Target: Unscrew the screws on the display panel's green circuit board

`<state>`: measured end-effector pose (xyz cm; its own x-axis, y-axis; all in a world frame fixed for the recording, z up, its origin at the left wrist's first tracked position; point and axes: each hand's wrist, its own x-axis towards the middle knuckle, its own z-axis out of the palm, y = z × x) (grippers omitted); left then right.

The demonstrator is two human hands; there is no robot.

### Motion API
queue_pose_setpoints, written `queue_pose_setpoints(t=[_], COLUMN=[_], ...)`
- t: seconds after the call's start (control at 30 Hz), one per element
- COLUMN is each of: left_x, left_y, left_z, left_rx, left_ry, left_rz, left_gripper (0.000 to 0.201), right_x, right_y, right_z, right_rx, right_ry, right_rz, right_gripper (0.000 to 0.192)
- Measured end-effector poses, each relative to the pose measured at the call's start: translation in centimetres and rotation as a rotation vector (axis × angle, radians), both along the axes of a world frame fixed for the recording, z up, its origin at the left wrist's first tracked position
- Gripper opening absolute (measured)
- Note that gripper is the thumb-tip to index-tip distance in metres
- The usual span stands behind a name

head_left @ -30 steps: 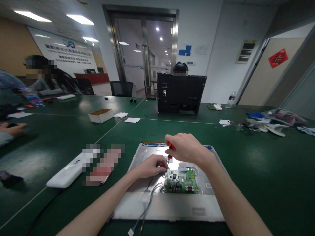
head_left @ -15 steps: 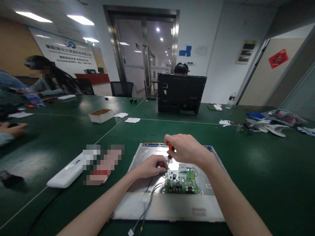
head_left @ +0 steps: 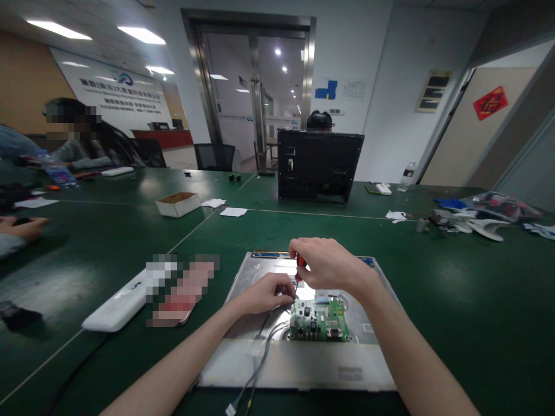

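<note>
A flat metal display panel [head_left: 321,367] lies on the table in front of me, with a green circuit board [head_left: 319,320] on its middle. In my right hand [head_left: 332,263] is a screwdriver [head_left: 300,267] with a red and black handle, held upright with its shaft pointing down at the board's upper left corner. My left hand [head_left: 271,292] has its fingertips pinched together beside the screwdriver's tip; whatever is between them is too small to make out. Thin cables [head_left: 265,361] run from the board's left side over the panel's front edge.
Left of the panel lie a white power bank [head_left: 117,303] and a pink phone [head_left: 188,294]. Farther off are an open box [head_left: 177,205], paper scraps [head_left: 234,212] and a black monitor housing [head_left: 321,164]. Clutter [head_left: 472,216] lies at right. Another person's hand [head_left: 28,228] rests at far left.
My right hand has shifted very slightly and its grip around the screwdriver handle has turned a little. My left hand, the board and the panel stay in place.
</note>
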<state>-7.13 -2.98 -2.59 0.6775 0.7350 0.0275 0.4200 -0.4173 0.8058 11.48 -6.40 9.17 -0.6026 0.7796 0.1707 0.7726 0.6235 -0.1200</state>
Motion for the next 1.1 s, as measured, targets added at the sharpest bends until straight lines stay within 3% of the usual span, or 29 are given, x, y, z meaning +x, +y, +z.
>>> queue_pose_setpoints(t=[0.23, 0.57, 0.87, 1.1], left_x=[0.03, -0.06, 0.05, -0.06], left_y=[-0.11, -0.08, -0.18, 0.09], left_z=[0.33, -0.04, 0.36, -0.08], left_rx=[0.014, 0.025, 0.015, 0.011], left_ry=[0.04, 0.013, 0.01, 0.009], left_rz=[0.012, 0.011, 0.006, -0.003], left_gripper=[0.007, 0.008, 0.012, 0.01], right_x=[-0.44, 0.1, -0.46, -0.03], right_y=[0.44, -0.03, 0.35, -0.1], right_z=[0.05, -0.19, 0.08, -0.07], right_rx=[0.052, 0.016, 0.045, 0.025], right_ry=[-0.062, 0.007, -0.073, 0.009], right_rz=[-0.089, 0.009, -0.107, -0.008], right_gripper=[0.017, 0.022, 0.021, 0.022])
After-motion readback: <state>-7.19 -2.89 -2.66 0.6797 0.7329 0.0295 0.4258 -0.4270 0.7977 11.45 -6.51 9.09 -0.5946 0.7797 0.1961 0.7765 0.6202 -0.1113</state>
